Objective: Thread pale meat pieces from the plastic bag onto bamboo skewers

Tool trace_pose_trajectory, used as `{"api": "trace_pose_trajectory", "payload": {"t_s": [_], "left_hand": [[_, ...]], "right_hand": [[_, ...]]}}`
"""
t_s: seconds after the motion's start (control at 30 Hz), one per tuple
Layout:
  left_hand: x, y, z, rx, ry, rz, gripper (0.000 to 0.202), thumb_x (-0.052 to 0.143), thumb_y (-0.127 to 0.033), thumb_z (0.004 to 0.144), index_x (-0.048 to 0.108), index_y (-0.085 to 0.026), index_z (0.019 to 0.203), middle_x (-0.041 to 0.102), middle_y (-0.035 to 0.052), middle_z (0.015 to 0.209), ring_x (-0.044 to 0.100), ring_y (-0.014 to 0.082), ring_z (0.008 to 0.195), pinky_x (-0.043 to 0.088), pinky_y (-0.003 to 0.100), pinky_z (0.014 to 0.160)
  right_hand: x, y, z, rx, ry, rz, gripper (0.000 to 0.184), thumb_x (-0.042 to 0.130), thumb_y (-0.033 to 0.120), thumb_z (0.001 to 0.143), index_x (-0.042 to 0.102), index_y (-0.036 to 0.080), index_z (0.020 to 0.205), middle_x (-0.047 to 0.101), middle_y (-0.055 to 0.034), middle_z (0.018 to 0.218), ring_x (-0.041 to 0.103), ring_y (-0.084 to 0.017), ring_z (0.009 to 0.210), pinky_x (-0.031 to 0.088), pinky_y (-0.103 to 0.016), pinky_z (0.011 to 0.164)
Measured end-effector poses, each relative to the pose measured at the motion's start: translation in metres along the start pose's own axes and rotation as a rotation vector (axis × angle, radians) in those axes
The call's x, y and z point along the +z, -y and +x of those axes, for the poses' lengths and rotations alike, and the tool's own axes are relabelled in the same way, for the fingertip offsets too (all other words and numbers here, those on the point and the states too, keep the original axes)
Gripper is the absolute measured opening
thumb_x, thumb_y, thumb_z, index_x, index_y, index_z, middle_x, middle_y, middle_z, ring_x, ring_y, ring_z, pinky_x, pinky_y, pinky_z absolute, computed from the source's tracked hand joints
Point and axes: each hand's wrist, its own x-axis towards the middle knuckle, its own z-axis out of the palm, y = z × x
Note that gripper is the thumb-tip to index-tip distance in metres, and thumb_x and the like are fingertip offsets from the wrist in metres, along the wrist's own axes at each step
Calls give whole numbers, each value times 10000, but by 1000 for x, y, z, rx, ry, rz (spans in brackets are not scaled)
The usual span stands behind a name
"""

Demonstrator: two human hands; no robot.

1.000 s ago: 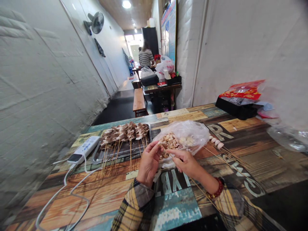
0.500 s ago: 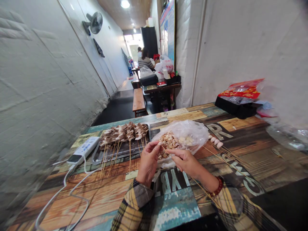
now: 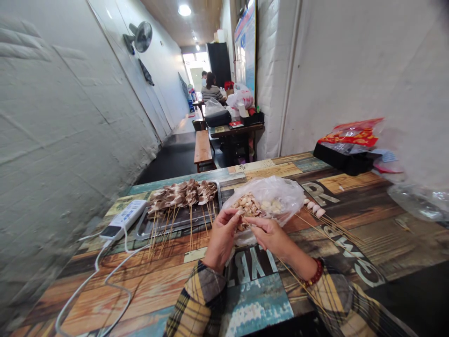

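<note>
My left hand (image 3: 221, 238) pinches a pale garlic clove (image 3: 240, 212) between thumb and fingertips. Opposite it, my right hand (image 3: 271, 236) grips a thin wooden skewer (image 3: 298, 278), its front end at the clove; whether the tip has pierced it is too small to tell. Both hands are over the near edge of a clear plastic bag (image 3: 291, 189). Loose garlic cloves (image 3: 248, 202) lie in it, some in brownish skins and some peeled white. To the right, several cloves threaded on a skewer (image 3: 315, 207) rest on the table beside bare skewers (image 3: 338, 227).
A metal tray (image 3: 143, 229) at the left bears skewered brown-grey pieces (image 3: 185, 194). Near it lie a white power strip (image 3: 124, 217) and its looping cable (image 3: 100, 271). A black box with a red packet (image 3: 351, 135) stands at the back right. Two people sit far off.
My left hand and the clove have shifted slightly right, nearer my right hand. The right hand is almost still, and the view has tilted a little.
</note>
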Motion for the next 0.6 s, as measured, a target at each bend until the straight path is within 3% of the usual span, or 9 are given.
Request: {"api": "trace_pose_trajectory", "payload": {"t_s": [0.13, 0.3, 0.47, 0.6], "left_hand": [[-1, 0, 0, -69, -3, -73, 342, 798, -357, 629, 675, -162, 883, 666, 21, 816, 592, 106, 691, 468, 232, 667], [-3, 3, -2, -160, 38, 17, 438, 703, -547, 681, 663, -125, 794, 571, 5, 636, 454, 75, 522, 359, 206, 498], [0, 1, -3, -152, 26, 121, 462, 697, -576, 665, 633, -120, 701, 336, -75, 493, 275, 43, 438, 197, 196, 425], [0, -2, -3, -130, 9, 147, 477, 725, -575, 627, 631, -111, 685, 307, -88, 479, 243, 36, 437, 184, 188, 432]], "right_hand": [[0, 2, -1, -20, -22, 36, 462, 464, 304, 844, 616, 93, 1226, 410, 83, 410, 350, -63, 336, 267, -179, 364], [2, 2, -1, -24, -8, 12, 435, 484, 370, 856, 647, 100, 1156, 409, 81, 418, 363, -66, 341, 265, -183, 366], [5, -2, -1, -15, -11, -27, 405, 488, 434, 860, 667, 105, 1013, 388, 86, 406, 345, -67, 333, 238, -186, 358], [6, -3, -2, -39, -31, -78, 350, 487, 408, 870, 668, 117, 940, 392, 81, 418, 355, -70, 354, 244, -187, 372]]}}
